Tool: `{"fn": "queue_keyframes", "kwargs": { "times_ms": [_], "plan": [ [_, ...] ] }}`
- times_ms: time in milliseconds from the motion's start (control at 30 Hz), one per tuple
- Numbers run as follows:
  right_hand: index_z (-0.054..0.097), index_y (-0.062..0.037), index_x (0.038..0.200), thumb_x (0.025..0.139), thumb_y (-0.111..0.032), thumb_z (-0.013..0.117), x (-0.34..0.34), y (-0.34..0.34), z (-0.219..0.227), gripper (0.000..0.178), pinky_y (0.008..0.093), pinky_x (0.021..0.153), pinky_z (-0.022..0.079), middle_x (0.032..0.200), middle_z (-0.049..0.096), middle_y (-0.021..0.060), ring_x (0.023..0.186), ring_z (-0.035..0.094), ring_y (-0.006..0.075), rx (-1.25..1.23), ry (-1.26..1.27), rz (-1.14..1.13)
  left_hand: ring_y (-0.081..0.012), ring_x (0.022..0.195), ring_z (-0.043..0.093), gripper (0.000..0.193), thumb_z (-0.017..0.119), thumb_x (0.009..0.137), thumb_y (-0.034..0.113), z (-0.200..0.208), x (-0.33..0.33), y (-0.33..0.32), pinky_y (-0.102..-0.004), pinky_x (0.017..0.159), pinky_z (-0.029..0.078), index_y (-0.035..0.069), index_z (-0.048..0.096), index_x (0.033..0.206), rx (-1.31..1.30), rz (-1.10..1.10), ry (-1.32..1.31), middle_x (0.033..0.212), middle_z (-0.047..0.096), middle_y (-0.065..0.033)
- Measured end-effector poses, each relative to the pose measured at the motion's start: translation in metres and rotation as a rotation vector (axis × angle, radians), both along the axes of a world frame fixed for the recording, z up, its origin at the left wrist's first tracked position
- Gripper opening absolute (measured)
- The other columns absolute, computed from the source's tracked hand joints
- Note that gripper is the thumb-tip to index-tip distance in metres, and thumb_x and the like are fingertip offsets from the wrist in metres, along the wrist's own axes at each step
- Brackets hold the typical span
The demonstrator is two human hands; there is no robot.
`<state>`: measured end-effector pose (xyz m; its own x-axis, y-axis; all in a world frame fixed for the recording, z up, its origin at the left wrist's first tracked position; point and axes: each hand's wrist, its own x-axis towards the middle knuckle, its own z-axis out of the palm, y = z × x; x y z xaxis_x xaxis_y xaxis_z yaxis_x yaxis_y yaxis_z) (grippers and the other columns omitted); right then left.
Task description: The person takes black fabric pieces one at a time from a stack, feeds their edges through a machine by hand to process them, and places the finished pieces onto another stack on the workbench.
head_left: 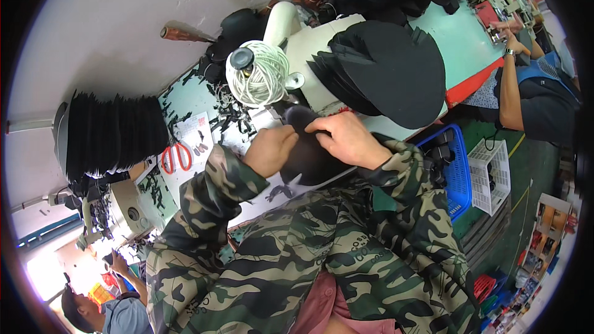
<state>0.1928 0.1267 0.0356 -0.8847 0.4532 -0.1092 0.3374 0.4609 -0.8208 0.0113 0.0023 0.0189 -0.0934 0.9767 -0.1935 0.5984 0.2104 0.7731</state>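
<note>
My left hand (pixel 270 150) is closed, its curled fingers pinching the left edge of a dark, flat fabric-like piece (pixel 310 164). Across from it, my right hand (pixel 354 141) grips the same piece at its right side, thumb and forefinger pressed near the top. The piece lies at the front of a cream sewing machine (pixel 334 29), just under its working end. A coil of white cord (pixel 267 77) hangs over that end and hides part of the machine. Black scraps and the machine's small metal parts sit close beyond my left hand.
Stacked black rounded pieces (pixel 408 74) lean on the machine; another black stack (pixel 117 133) stands left. Red-handled scissors (pixel 177 158) lie on the scrap-strewn table. A blue basket (pixel 458 176) and white crate (pixel 490 176) stand right. Other people work at far right and lower left.
</note>
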Motion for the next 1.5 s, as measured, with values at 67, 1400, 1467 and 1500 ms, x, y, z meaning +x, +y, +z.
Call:
{"fn": "queue_keyframes", "kwargs": {
  "times_ms": [67,1400,1467,1500],
  "plan": [
    [0.068,-0.0016,0.104,0.081,-0.002,0.061,0.013,0.007,0.018,0.024,0.0342,0.076,0.053,0.094,0.07,0.0177,0.085,0.068,0.0318,0.091,0.079,0.013,-0.0393,0.071,0.061,0.023,0.05,0.097,0.019,0.017,0.003,-0.005,-0.0428,0.066,0.048,-0.001,0.059,0.103,0.034,0.052,-0.091,0.079,0.06,-0.0223],
    [0.068,-0.0033,0.112,0.077,0.01,0.05,0.075,0.032,0.131,0.042,0.039,0.077,0.052,0.112,0.066,0.0151,0.088,0.065,0.0325,0.923,0.695,-0.73,-0.0168,0.04,0.059,0.028,0.048,0.099,0.022,0.01,0.008,-0.011,-0.0244,0.032,0.041,-0.001,0.056,0.115,-0.35,0.298,-0.514,0.066,0.066,-0.0137],
    [0.068,-0.0053,0.105,0.077,0.005,0.054,0.075,0.035,0.122,0.033,0.039,0.087,0.05,0.119,0.062,0.0165,0.103,0.061,0.0336,0.998,0.198,-0.482,-0.0166,0.041,0.06,0.031,0.05,0.099,0.021,0.013,0.033,0.0,-0.024,0.033,0.041,0.001,0.053,0.123,-0.315,0.2,-0.597,0.072,0.068,-0.0134],
    [0.067,-0.0062,0.105,0.074,0.001,0.061,0.071,0.034,0.102,0.032,0.0407,0.09,0.049,0.125,0.059,0.0173,0.11,0.058,0.0335,0.885,0.001,-0.326,-0.0171,0.042,0.06,0.036,0.051,0.099,0.02,0.013,0.038,0.003,-0.0239,0.035,0.042,0.0,0.048,0.128,-0.284,0.181,-0.626,0.077,0.069,-0.0132]
  ]
}}
